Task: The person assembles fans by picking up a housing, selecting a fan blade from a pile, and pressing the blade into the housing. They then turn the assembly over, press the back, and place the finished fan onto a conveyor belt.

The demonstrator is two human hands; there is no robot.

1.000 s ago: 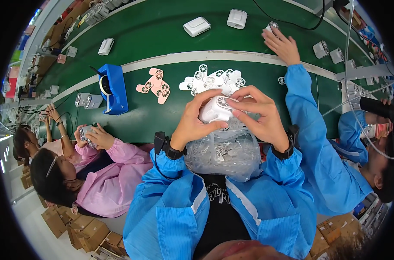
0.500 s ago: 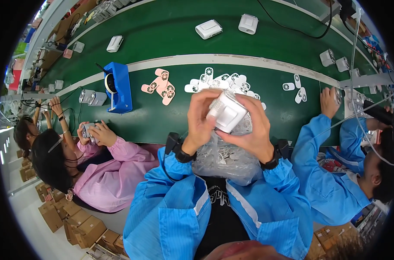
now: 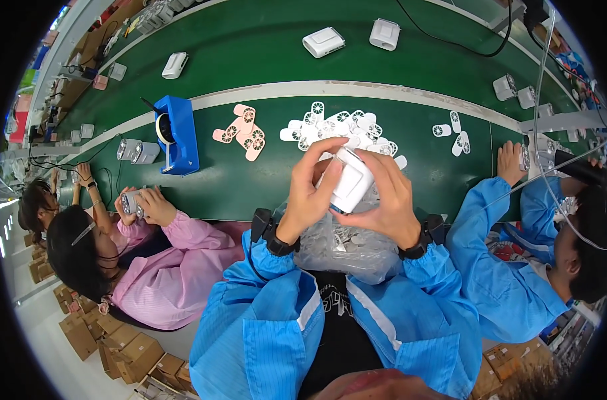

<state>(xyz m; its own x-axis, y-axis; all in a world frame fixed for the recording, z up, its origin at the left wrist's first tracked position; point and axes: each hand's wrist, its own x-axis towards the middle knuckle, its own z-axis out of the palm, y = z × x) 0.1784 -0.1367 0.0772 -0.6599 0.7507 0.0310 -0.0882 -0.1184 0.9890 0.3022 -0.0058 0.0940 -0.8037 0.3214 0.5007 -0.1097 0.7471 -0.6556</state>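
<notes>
Both of my hands hold one small white boxy device [image 3: 349, 180] above a clear plastic bag [image 3: 343, 243] of small white parts in my lap. My left hand [image 3: 310, 197] grips its left side, thumb on the front. My right hand [image 3: 383, 197] wraps its right side and underside. Just beyond it, a heap of white fan-grille pieces [image 3: 340, 130] lies on the green table [image 3: 263, 47]. A few pink grille pieces [image 3: 240, 130] lie to the left of that heap.
A blue tape dispenser [image 3: 178, 137] stands at the left. White devices [image 3: 323, 41] sit on the far belt. A person in pink [image 3: 163, 260] works at my left, a person in blue [image 3: 523, 267] at my right. Cardboard boxes [image 3: 117, 347] sit on the floor.
My hands have turned the white device and lowered it slightly toward me. The person on my right pulled the arm back from the far table to the table's near edge.
</notes>
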